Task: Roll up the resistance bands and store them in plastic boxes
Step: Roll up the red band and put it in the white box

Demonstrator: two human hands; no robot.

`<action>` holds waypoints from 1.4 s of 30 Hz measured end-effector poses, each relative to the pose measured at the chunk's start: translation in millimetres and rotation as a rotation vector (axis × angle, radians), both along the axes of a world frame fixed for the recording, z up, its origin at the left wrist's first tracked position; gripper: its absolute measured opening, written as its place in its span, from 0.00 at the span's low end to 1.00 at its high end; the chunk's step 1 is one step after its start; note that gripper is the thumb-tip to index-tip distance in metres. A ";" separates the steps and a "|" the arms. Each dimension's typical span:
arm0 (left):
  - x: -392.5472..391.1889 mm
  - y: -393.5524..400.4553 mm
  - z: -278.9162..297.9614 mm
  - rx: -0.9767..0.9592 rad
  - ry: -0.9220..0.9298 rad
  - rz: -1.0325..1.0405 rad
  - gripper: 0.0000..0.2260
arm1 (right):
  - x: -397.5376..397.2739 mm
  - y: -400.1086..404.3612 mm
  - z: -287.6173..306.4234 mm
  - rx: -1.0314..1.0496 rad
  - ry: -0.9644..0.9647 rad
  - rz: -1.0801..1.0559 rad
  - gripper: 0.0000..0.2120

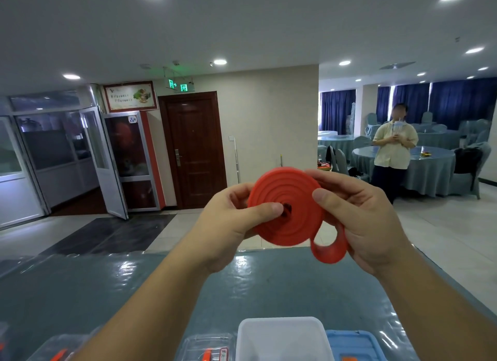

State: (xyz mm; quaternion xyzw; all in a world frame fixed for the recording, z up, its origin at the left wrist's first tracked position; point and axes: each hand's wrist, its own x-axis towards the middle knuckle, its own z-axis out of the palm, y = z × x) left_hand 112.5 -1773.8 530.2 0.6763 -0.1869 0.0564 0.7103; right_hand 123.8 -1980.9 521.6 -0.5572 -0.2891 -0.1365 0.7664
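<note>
A red resistance band (289, 212) is wound into a flat spiral coil and held up in the air above the table. My left hand (231, 226) pinches the coil from the left, thumb on its centre. My right hand (360, 220) grips the coil's right edge, and the band's loose end curls in a small loop below it. An open white plastic box (282, 336) stands at the near edge of the table, below the coil.
The table (107, 293) has a grey-blue glossy cover. A blue lid (357, 344) lies right of the white box, and clear boxes (207, 347) with orange clips lie to its left. A person (394, 150) stands far right among round tables.
</note>
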 end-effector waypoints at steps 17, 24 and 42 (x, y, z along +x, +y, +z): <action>2.8 -13.5 -6.2 0.042 0.072 0.027 0.14 | 8.5 -2.2 -12.3 -0.053 0.104 -0.158 0.14; 5.6 -19.3 -12.5 -0.167 0.053 0.041 0.22 | 10.4 -1.8 -17.4 -0.051 0.042 -0.219 0.16; 20.0 -64.5 -78.6 -0.529 0.350 0.262 0.10 | 6.5 17.7 -101.3 0.105 0.345 -0.287 0.16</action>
